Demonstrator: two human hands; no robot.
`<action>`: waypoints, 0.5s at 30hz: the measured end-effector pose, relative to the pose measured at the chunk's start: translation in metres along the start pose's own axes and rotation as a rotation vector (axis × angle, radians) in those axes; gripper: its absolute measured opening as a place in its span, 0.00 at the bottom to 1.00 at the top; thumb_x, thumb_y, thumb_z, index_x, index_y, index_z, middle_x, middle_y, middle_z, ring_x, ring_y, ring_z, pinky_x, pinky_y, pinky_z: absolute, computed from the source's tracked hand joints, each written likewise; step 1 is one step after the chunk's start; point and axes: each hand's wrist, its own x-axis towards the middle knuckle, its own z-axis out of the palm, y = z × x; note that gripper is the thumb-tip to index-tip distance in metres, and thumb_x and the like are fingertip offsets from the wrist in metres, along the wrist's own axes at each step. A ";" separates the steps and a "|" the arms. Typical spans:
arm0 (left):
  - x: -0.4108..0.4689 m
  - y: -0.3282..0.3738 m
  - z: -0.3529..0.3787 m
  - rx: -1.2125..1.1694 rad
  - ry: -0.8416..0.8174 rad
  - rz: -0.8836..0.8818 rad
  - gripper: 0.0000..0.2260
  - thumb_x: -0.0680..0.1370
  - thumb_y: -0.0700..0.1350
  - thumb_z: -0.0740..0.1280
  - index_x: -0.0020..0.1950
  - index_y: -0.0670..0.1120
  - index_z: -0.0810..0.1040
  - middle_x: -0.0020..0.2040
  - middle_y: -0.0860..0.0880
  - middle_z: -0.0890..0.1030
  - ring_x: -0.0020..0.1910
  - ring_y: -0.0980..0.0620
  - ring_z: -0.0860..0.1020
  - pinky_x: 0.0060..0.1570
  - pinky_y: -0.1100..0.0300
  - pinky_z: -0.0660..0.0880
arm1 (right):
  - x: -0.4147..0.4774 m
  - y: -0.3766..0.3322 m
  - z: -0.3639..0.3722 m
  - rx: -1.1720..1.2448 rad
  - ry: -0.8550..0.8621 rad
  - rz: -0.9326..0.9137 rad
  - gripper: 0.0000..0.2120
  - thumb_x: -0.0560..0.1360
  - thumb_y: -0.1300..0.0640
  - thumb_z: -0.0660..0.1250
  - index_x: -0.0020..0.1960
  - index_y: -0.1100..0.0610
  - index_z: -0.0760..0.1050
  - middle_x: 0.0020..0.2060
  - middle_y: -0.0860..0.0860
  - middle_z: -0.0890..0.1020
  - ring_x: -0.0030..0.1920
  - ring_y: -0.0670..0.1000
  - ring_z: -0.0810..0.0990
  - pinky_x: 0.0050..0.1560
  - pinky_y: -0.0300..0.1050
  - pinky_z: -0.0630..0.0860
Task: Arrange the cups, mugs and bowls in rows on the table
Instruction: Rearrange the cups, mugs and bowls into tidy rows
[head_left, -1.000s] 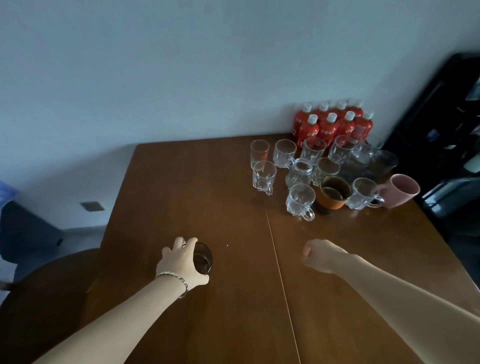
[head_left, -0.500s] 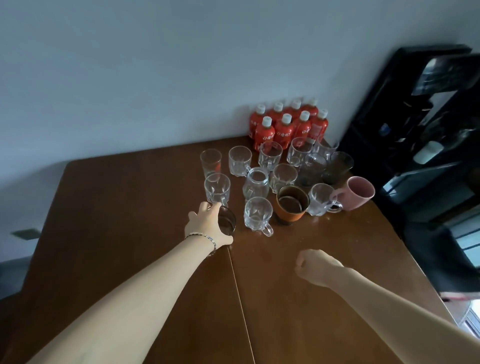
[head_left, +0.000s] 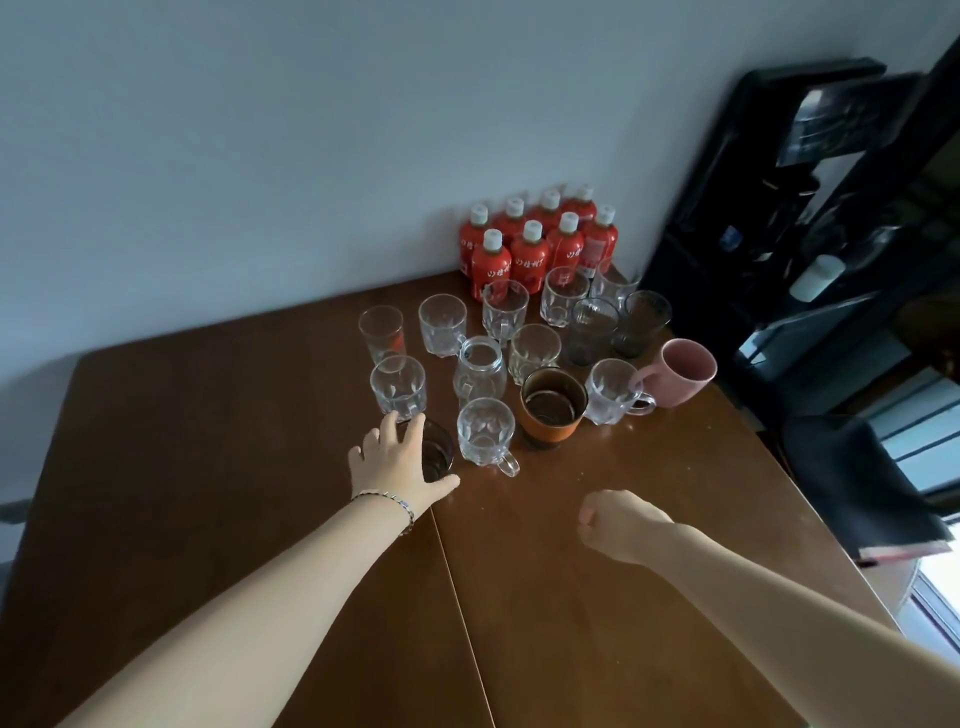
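Gripped by the left hand (head_left: 387, 462), the dark glass (head_left: 439, 458) should be set level, just left of the clear mug (head_left: 485, 435); the right hand (head_left: 618, 525) is fisted, empty.

One head-worn view looks forward and down, from near, across the worktop (head_left: 218, 447) toward the far wall (head_left: 260, 156).

Eight red bottles (head_left: 535, 249) with white caps stand clustered at twelve o'clock against the pale wall (head_left: 260, 156) — a black shelf unit (head_left: 753, 156) at two, a dark chair (head_left: 852, 483) at four.
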 end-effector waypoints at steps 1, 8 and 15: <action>-0.002 0.001 -0.003 -0.016 0.063 0.025 0.31 0.74 0.61 0.64 0.74 0.50 0.60 0.76 0.46 0.59 0.73 0.44 0.63 0.69 0.46 0.62 | -0.001 0.001 0.000 -0.002 0.002 0.002 0.14 0.78 0.51 0.59 0.60 0.52 0.75 0.59 0.49 0.79 0.58 0.52 0.78 0.54 0.44 0.76; 0.010 0.040 -0.057 -0.166 0.162 0.139 0.10 0.79 0.45 0.60 0.59 0.47 0.77 0.57 0.48 0.79 0.53 0.47 0.79 0.44 0.57 0.74 | -0.006 0.032 -0.040 0.048 0.086 0.001 0.11 0.78 0.52 0.59 0.56 0.51 0.77 0.54 0.48 0.80 0.52 0.51 0.78 0.47 0.42 0.75; 0.059 0.129 -0.077 -0.217 0.197 0.094 0.08 0.78 0.45 0.60 0.53 0.49 0.78 0.51 0.50 0.81 0.47 0.48 0.78 0.42 0.59 0.72 | 0.044 0.085 -0.142 0.124 0.233 -0.111 0.09 0.79 0.52 0.58 0.48 0.52 0.77 0.42 0.48 0.78 0.47 0.51 0.77 0.49 0.45 0.74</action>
